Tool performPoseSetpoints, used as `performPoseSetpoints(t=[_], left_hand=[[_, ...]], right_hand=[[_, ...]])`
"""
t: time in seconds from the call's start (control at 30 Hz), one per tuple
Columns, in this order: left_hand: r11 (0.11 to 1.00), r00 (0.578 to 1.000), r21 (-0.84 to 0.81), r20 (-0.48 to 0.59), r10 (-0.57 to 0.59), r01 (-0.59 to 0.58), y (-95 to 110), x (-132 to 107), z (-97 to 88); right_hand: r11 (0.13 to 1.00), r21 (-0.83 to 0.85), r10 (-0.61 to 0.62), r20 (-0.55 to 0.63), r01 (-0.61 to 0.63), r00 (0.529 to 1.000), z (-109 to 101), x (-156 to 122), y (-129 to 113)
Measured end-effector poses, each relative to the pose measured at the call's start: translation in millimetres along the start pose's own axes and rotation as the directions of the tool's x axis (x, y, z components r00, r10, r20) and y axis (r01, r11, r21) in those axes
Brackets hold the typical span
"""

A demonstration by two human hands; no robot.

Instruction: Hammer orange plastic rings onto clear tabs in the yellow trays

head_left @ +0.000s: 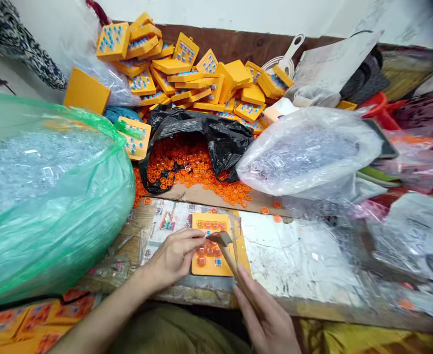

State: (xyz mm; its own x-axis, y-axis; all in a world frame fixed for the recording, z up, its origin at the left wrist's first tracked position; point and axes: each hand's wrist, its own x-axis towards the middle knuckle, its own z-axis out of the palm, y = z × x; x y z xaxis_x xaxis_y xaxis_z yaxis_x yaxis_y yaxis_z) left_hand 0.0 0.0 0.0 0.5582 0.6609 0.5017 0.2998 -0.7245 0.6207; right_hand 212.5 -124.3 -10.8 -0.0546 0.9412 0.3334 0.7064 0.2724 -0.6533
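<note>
A yellow square tray (211,244) with small orange rings set in its pockets lies on the work board just in front of me. My left hand (175,255) rests at its left edge, fingers curled and pinched at the tray's upper pockets. My right hand (266,319) grips the wooden handle of a small hammer (225,246), whose metal head sits over the tray's middle. What the left fingertips pinch is too small to make out.
Loose orange rings (194,169) spill from a black bag (219,137). Behind it is a heap of yellow trays (187,73). A green bag (46,191) of clear parts bulges at left, a clear bag (308,150) at right. Finished trays (24,324) lie at bottom left.
</note>
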Motion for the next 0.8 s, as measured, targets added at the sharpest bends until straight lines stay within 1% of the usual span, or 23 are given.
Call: performPoseSetpoints(t=[0.07, 0.13, 0.23, 0.3, 0.4, 0.47, 0.53, 0.57, 0.6, 0.67, 0.73, 0.77, 0.8], left_hand=[[0.996, 0.996, -0.030, -0.019, -0.089, 0.089, 2.4, 3.9, 1.4], [0.980, 0.982, -0.073, -0.026, -0.188, 0.185, 4.4, 7.1, 2.1], [0.926, 0.937, -0.156, -0.010, -0.349, 0.343, 6.5, 10.0, 1.8], [0.895, 0.916, -0.201, 0.028, -0.400, 0.397, 7.4, 11.1, 1.3], [0.874, 0.901, -0.224, 0.045, -0.432, 0.430, 8.5, 12.1, 0.7], [0.855, 0.885, -0.236, 0.052, -0.463, 0.462, 9.4, 12.0, 0.4], [0.827, 0.865, -0.260, 0.073, -0.497, 0.498, 10.2, 11.0, -0.1], [0.811, 0.855, -0.282, 0.082, -0.512, 0.513, 10.5, 10.2, -0.3], [0.792, 0.845, -0.308, 0.087, -0.528, 0.526, 10.5, 9.3, -0.5], [0.759, 0.828, -0.360, 0.073, -0.556, 0.542, 9.3, 7.7, -0.9], [0.758, 0.814, -0.361, 0.006, -0.581, 0.543, 6.1, 7.2, -1.4], [0.773, 0.810, -0.332, -0.039, -0.585, 0.542, 3.8, 7.7, -1.6], [0.789, 0.807, -0.288, -0.083, -0.585, 0.543, 1.4, 8.6, -1.8]], right_hand=[[1.000, 0.004, 0.003, -0.002, -0.003, 1.000, -4.0, 0.5, -3.7], [1.000, 0.013, 0.012, -0.009, -0.012, 1.000, -8.0, 1.6, -8.0], [0.999, 0.033, 0.035, -0.032, -0.034, 0.999, -13.1, 4.8, -14.3], [0.999, 0.033, 0.029, -0.007, -0.029, 1.000, -14.6, 6.8, -16.5], [0.999, 0.036, 0.030, 0.086, -0.033, 0.996, -13.0, 6.6, -15.7], [0.991, 0.080, 0.101, 0.092, -0.108, 0.991, -10.5, 3.6, -13.0], [0.954, 0.157, 0.250, 0.048, -0.254, 0.967, -9.2, 0.2, -9.9], [0.920, 0.196, 0.345, 0.009, -0.340, 0.939, -9.6, -0.5, -8.4], [0.874, 0.236, 0.445, -0.038, -0.425, 0.895, -10.8, -0.2, -7.3], [0.758, 0.321, 0.621, -0.087, -0.568, 0.779, -15.2, 4.1, -6.7], [0.619, 0.426, 0.743, -0.044, -0.661, 0.667, -20.8, 11.8, -8.2], [0.552, 0.477, 0.777, 0.002, -0.684, 0.629, -23.3, 15.9, -9.4], [0.500, 0.517, 0.794, 0.047, -0.694, 0.607, -25.3, 19.7, -10.3]])
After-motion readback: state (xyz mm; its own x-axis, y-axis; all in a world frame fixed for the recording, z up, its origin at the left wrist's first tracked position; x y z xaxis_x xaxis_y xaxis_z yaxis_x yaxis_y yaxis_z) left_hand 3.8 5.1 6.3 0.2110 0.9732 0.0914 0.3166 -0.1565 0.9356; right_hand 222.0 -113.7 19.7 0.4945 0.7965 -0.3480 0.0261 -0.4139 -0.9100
